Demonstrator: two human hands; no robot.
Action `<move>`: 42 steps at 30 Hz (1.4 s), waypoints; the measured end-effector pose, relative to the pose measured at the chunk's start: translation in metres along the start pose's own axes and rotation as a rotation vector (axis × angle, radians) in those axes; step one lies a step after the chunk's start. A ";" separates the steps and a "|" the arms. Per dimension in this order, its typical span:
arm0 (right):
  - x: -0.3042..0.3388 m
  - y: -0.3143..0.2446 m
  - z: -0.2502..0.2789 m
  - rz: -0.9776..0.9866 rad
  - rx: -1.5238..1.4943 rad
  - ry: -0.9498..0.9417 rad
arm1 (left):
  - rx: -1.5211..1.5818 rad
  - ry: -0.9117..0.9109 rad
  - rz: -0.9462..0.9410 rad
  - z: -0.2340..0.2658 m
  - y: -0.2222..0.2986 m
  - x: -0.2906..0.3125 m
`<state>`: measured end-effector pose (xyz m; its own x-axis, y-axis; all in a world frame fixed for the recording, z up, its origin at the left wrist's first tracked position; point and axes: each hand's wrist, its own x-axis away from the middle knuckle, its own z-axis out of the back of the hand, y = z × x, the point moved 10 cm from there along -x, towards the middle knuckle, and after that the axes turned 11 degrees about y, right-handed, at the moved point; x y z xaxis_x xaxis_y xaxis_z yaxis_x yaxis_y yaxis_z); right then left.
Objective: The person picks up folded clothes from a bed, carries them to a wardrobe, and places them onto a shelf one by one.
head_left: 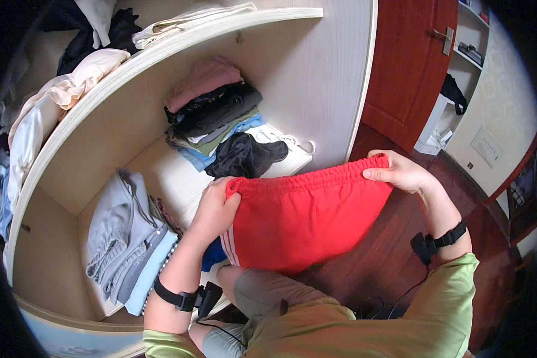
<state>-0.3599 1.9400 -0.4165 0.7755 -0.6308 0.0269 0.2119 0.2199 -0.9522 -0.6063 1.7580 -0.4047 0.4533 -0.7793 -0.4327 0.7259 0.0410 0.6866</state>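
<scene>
Red shorts [307, 224] with an elastic waistband and white side stripes hang stretched out in front of me. My left hand [216, 206] is closed on the left end of the waistband, thumb on top. The right end is pinched in my right hand [403, 171], a little higher up. Behind the shorts, a crumpled black garment [247, 155] lies on the cabinet shelf [170, 170]. Below and left of my left hand is a stack of grey and light blue folded clothes [128, 232]. Something dark blue [213, 255] shows partly behind my left forearm.
A second folded pile topped by a pink garment [203, 83] sits deeper in the cabinet. The upper shelf board [179, 28] curves overhead, with loose clothes [65, 86] on it. To the right stand the cabinet side panel [340, 77], a red door [409, 65] and a dark wood floor [388, 238].
</scene>
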 end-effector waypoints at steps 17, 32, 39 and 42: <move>0.034 -0.132 -0.104 0.888 0.159 -0.357 | 0.255 -0.393 -0.469 -0.037 0.120 0.042; 0.009 -0.016 -0.142 0.169 -0.815 -0.432 | 0.736 -0.025 0.171 -0.030 0.039 0.035; 0.004 -0.030 -0.144 0.350 -0.167 -0.180 | -0.014 0.209 -0.407 0.028 0.064 0.028; -0.002 -0.039 -0.145 0.297 -0.351 -0.231 | 0.281 0.059 -0.045 0.023 0.022 0.023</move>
<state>-0.4565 1.8249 -0.4239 0.8916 -0.3893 -0.2313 -0.2191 0.0762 -0.9727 -0.5915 1.7266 -0.3866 0.4595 -0.7383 -0.4937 0.5779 -0.1736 0.7974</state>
